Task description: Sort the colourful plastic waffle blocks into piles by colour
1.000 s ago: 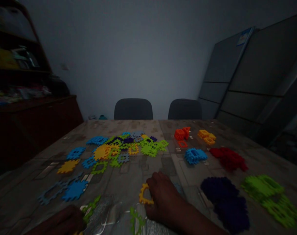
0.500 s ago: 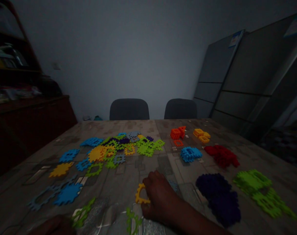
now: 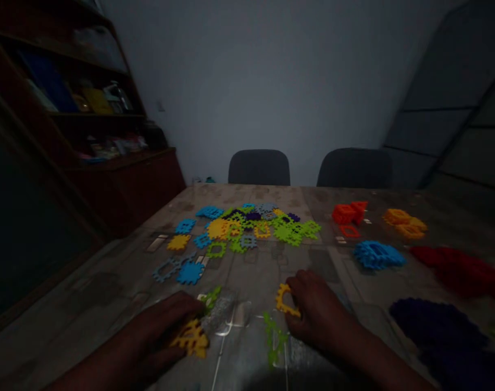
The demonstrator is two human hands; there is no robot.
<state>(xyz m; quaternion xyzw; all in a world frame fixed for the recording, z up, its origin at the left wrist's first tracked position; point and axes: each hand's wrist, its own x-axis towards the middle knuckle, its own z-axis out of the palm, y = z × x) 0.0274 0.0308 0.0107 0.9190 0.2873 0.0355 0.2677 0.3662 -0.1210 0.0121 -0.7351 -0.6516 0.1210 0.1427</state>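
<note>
My right hand [image 3: 314,304] is closed on a yellow toothed frame piece [image 3: 283,298], a flat plastic building piece with an open middle, held near the table's front. My left hand [image 3: 160,326] grips a small stack of yellow toothed building pieces [image 3: 193,339], its fingers partly hiding them. Just beyond the left fingertips a green piece [image 3: 212,298] shows. Another green piece [image 3: 271,336] lies between the hands, close to the right one. It is dim, and both hands look slightly blurred.
Mixed toothed pieces [image 3: 288,231] spread over the table's middle and left. Sorted piles stand at right: orange-red [image 3: 347,213], yellow [image 3: 406,224], blue [image 3: 377,255], red [image 3: 463,269], dark purple [image 3: 438,323]. Two chairs [image 3: 259,167] stand beyond the table [image 3: 247,193]; a shelf cabinet [image 3: 141,176] is at left.
The view has swung left. My left hand has come up into view with the yellow stack. My right hand still holds the yellow frame piece.
</note>
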